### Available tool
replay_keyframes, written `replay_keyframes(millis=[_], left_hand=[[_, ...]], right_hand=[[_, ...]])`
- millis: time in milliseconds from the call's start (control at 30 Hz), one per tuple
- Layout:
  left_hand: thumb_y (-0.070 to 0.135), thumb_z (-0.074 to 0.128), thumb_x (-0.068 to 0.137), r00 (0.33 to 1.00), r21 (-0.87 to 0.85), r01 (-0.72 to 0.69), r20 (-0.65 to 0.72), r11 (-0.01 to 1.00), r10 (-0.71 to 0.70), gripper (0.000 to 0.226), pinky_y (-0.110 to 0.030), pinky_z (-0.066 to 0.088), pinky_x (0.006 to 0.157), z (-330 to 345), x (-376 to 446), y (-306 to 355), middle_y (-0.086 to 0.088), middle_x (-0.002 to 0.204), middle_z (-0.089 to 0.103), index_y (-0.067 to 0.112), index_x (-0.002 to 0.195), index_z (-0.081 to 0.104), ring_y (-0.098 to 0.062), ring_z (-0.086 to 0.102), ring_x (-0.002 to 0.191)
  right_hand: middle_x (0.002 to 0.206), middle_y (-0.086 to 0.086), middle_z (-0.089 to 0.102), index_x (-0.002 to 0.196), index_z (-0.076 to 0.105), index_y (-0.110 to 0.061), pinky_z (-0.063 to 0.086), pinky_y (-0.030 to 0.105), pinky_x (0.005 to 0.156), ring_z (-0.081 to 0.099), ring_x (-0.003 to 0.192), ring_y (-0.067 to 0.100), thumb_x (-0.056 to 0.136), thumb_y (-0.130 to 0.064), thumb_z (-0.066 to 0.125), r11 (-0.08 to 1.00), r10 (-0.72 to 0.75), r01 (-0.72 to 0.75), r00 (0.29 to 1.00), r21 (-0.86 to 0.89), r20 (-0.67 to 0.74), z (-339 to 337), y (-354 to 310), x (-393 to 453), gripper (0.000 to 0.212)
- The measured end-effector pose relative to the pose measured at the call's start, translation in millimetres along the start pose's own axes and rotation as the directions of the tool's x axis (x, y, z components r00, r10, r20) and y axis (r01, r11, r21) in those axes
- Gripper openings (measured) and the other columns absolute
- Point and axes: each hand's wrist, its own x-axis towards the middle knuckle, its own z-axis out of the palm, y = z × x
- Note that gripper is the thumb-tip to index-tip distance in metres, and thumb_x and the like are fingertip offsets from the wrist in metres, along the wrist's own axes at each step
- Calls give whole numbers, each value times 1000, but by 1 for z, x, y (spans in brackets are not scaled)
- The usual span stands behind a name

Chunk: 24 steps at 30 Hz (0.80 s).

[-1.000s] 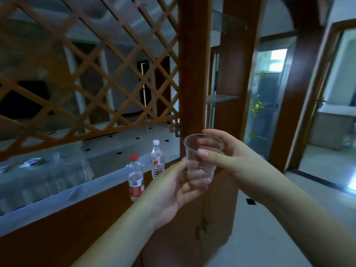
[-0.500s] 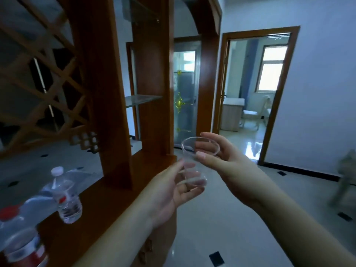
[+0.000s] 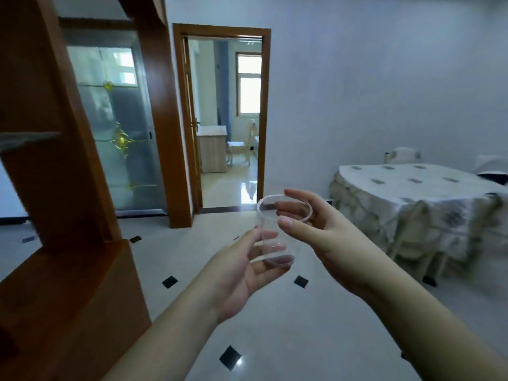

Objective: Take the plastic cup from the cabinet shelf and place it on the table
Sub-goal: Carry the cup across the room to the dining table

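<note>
A clear plastic cup is held upright in front of me, at mid-frame above the floor. My right hand grips it near the rim, thumb in front and fingers behind. My left hand cups its base from below and the left, fingers curled under it. The table, covered by a white patterned cloth, stands at the right, well beyond the cup. The wooden cabinet lies at the left edge, behind my left arm.
A pale chair is pushed against the table's near side. An open doorway leads to another room straight ahead, beside a frosted glass door. Glossy tiled floor stretches between cabinet and table.
The view has swung right, away from the cabinet shelf and its bottles, bringing the table into sight. Both hands keep the same hold on the cup.
</note>
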Motion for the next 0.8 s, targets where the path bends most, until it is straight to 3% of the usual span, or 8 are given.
replay_keyframes(millis=[67, 167, 300, 400, 600, 800], left_hand=[[37, 59, 91, 998, 0, 35, 51, 999, -35, 35, -44, 59, 80, 25, 20, -11, -24, 117, 65, 10, 113, 67, -36, 72, 93], [32, 57, 94, 990, -10, 76, 124, 997, -74, 35, -41, 61, 75, 68, 54, -28, -28, 117, 64, 5, 114, 66, -38, 71, 93], [27, 57, 93, 973, -1, 109, 204, 994, -106, 39, -43, 61, 78, 135, 94, -53, -27, 109, 63, 0, 121, 61, -38, 70, 90], [26, 55, 95, 958, 36, 128, 253, 991, -133, 41, -45, 58, 83, 186, 121, -69, -31, 113, 62, -2, 125, 57, -43, 65, 103], [30, 50, 99, 928, 85, 155, 329, 984, -175, 44, -43, 53, 91, 276, 170, -100, -24, 104, 64, -2, 129, 54, -36, 64, 99], [31, 56, 96, 892, 79, 218, 387, 973, -231, 44, -39, 62, 68, 323, 224, -125, -16, 81, 74, -4, 122, 57, -32, 72, 82]], right_hand=[[114, -19, 69, 129, 50, -33, 49, 7, 74, 64, 103, -2, 69, -45, 81, 1000, 7, -8, 998, -19, -59, -31, 6, -5, 69], [115, -17, 69, 130, 50, -33, 51, 18, 83, 63, 108, 2, 62, -55, 82, 999, 2, -8, 988, -39, -157, -81, 14, -12, 79], [118, -13, 68, 131, 51, -31, 47, 29, 94, 63, 110, 6, 58, -58, 83, 999, -11, -3, 966, -54, -258, -153, 21, -22, 84], [120, -13, 67, 131, 51, -33, 47, 31, 95, 63, 111, 6, 62, -54, 83, 998, -3, -19, 953, -67, -303, -210, 23, -31, 79], [121, -6, 67, 131, 52, -28, 52, 27, 89, 64, 109, 8, 70, -35, 81, 999, 11, -27, 920, -34, -391, -306, 32, -43, 68], [122, 3, 66, 129, 53, -20, 54, 20, 78, 69, 102, 12, 73, -24, 80, 999, 39, -18, 896, 50, -443, -366, 44, -40, 63]])
